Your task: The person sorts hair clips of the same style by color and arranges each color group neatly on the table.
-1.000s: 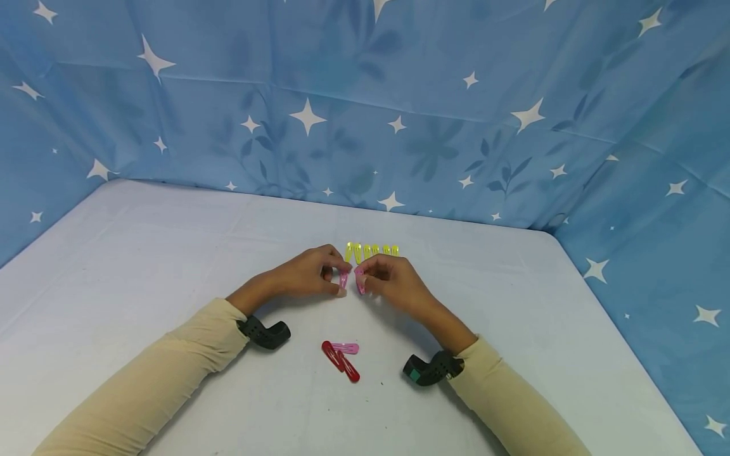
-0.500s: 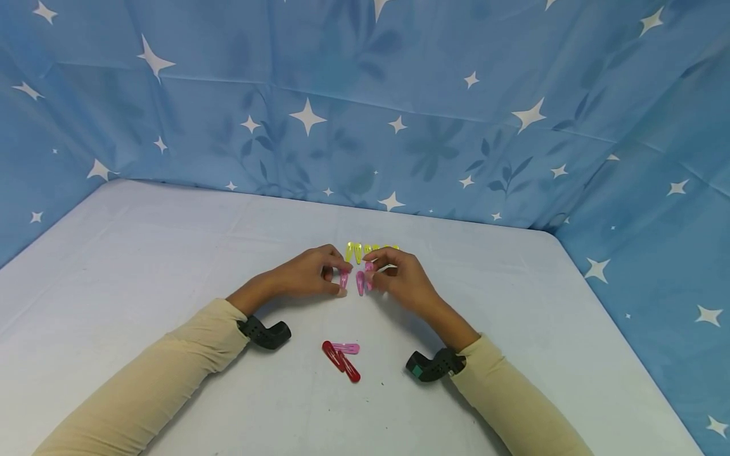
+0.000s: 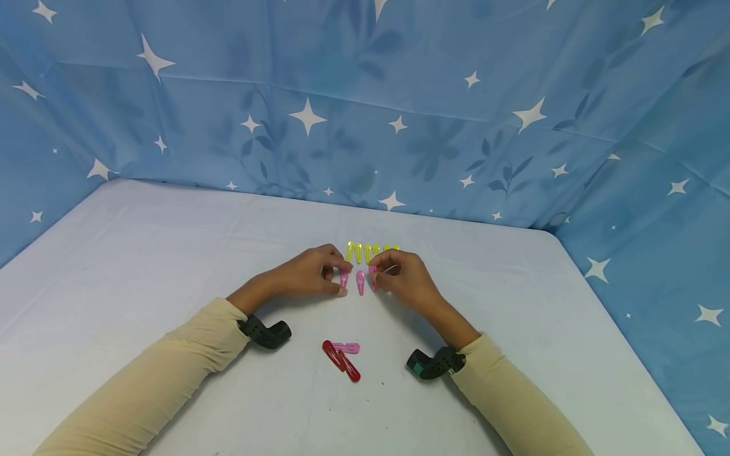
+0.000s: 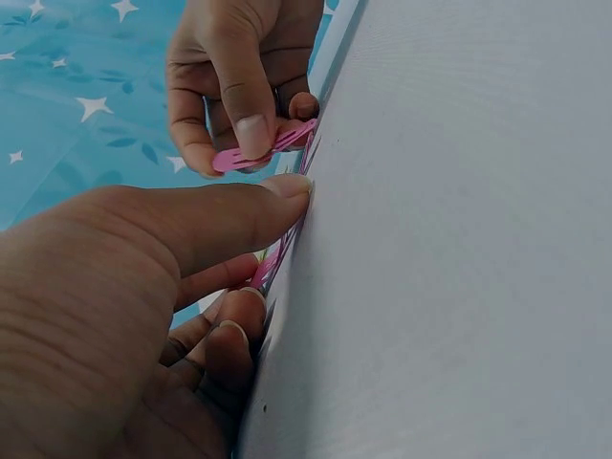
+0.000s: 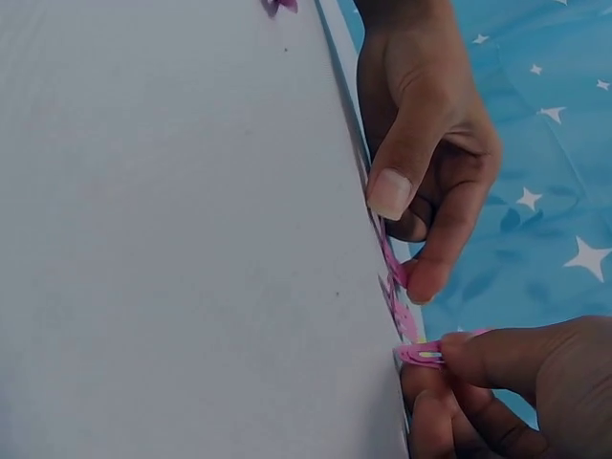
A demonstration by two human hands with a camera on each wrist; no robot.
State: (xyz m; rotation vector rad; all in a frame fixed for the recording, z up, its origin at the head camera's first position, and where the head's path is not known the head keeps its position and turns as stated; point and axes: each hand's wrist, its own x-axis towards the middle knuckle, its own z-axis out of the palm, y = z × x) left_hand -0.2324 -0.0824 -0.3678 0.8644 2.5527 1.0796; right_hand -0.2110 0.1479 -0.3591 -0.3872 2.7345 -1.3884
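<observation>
My left hand holds a pink snap hair clip at its two ends, thumb low and fingers at the top, against the white table. Just right of it another pink hair clip lies upright in line. My right hand pinches a third pink hair clip between thumb and fingers, beside the middle one. In the left wrist view this held clip shows tilted, one end close over the table. Behind the hands runs a row of yellow hair clips, its right end partly covered by my right hand.
Nearer on the white table lie two red hair clips and a pink clip, overlapping in a small pile. A blue star-patterned curtain hangs along the table's far edge. Each wrist wears a black camera mount.
My right hand has let go of the middle pink clip, moved slightly right, and now pinches another pink clip there. My left hand has stayed in place.
</observation>
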